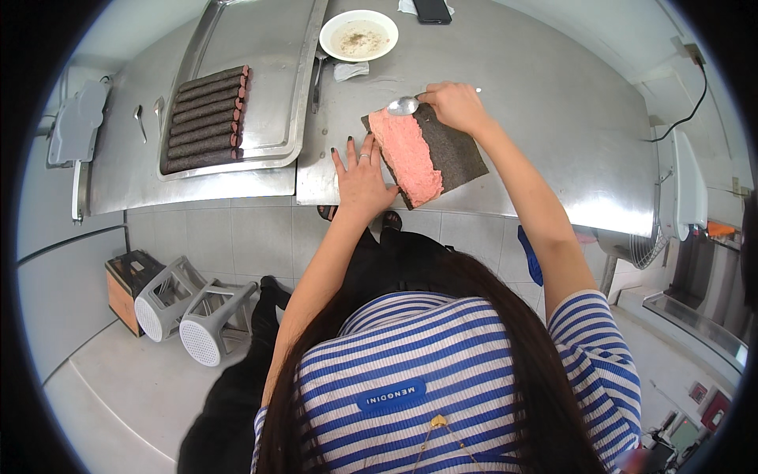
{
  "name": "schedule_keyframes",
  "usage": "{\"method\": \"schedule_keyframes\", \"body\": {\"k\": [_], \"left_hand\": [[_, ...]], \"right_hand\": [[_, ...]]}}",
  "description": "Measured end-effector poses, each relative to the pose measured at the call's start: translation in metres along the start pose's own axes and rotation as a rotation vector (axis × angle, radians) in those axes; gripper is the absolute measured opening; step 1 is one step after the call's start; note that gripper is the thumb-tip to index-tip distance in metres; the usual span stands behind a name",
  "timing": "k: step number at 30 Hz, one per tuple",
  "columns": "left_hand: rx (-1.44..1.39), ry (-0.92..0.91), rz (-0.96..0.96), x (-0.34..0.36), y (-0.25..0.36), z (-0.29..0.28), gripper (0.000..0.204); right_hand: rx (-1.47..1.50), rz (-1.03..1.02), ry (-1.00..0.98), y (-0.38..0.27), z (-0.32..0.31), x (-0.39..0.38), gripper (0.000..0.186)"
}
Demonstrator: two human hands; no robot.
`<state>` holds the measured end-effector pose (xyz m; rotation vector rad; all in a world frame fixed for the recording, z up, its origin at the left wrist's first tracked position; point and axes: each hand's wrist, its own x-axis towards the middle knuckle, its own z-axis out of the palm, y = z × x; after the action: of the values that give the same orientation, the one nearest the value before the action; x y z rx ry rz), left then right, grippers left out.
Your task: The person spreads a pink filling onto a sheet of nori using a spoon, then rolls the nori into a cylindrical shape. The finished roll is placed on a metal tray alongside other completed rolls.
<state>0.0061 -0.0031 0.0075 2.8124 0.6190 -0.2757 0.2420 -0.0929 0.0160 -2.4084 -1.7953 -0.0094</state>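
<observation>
Work surface: brushed stainless-steel table (545, 118). The flat, near-black, rectangular seaweed sheet (456, 152) lies askew near its front edge, right of the large rectangular metal tray (251, 35). A band of pale-pink, moist-looking paste (407, 154) covers its left part; the right part is bare.

Right hand (454, 105): fingers closed round the handle of the shiny metal spoon (403, 106), whose bowl is at the paste's far end; contact unclear. Left hand (363, 180): unclenched, fingers spread, palm down beside the sheet's left edge; whether the thumb touches it cannot be told.

Handling (judged): sheet light, thin, brittle while dry, likely limp and tear-prone where damp; paste soft, sticky, easily dented. Best hold: the bare right margin or corners, flat fingertips, light pressure. Spoon rigid, light; grip by handle, as paste may make its bowl slippery.
</observation>
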Motion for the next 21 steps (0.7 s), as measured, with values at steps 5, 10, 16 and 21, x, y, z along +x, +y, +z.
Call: {"method": "schedule_keyframes", "body": {"k": [5, 10, 16, 21], "left_hand": [[0.007, 0.005, 0.0, 0.001, 0.0, 0.002, 0.096], [0.008, -0.007, 0.0, 0.0, 0.002, -0.003, 0.097], [0.013, 0.003, 0.015, 0.001, -0.001, 0.001, 0.097], [0.007, 0.004, 0.017, 0.002, 0.001, 0.002, 0.097]], "right_hand": [[-0.041, 0.151, -0.084, 0.01, -0.017, -0.002, 0.026], [0.098, 0.338, -0.153, -0.005, -0.026, -0.012, 0.024], [0.246, 0.377, -0.138, -0.014, -0.011, -0.035, 0.023], [0.281, 0.382, -0.171, -0.029, -0.017, -0.081, 0.02]]}}
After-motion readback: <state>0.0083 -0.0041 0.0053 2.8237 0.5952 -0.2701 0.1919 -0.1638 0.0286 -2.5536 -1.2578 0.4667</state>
